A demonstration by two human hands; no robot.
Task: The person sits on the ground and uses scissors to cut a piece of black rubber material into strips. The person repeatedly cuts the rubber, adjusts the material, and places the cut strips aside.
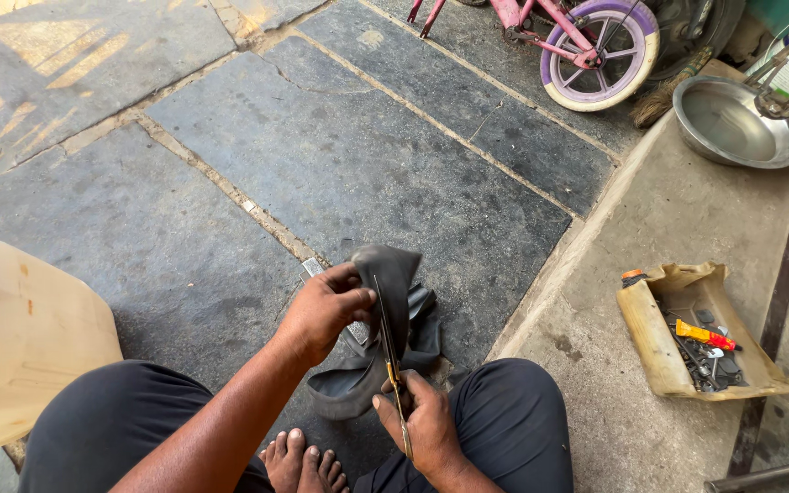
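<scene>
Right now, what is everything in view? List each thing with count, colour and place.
inner tube: one, black, folded, centre floor
scissors: one, yellowish, along the tube
small bicycle: one, pink with purple tyre, top
metal basin: one, silver, top right
cut container: one, tan, holding small tools, on right ledge
stone floor: grey slabs
left hand: gripping the tube
right hand: holding the scissors
bare feet: bottom centre
</scene>
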